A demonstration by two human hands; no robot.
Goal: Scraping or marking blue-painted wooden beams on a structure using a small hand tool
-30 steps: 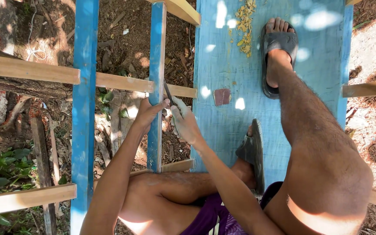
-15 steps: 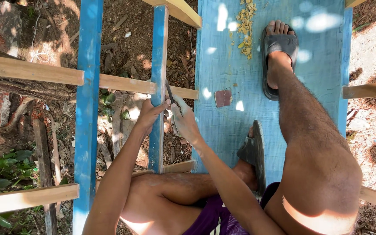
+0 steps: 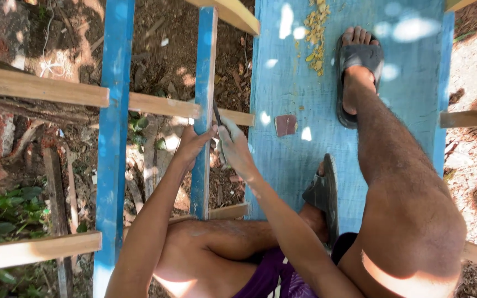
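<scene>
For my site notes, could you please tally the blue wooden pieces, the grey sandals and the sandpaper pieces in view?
Blue narrow slats: 2
Blue wide board: 1
Grey sandals: 2
Reddish sandpaper pieces: 1
Total: 6

A single camera, worn on the person's head, looked almost straight down over the body, so the forearms entered from the bottom edge and ran up toward mid-frame. It sat close to the work: the left hand point(image 3: 191, 144) and right hand point(image 3: 234, 148) met near the centre, against a narrow blue slat point(image 3: 204, 66) running top to bottom. The bare legs and a sandalled foot point(image 3: 359, 72) filled the right half, resting on a broad blue board point(image 3: 288, 66). Through the open frame on the left, the dirt ground point(image 3: 161, 60) lay well below. No second view existed, so nothing was shared.
</scene>
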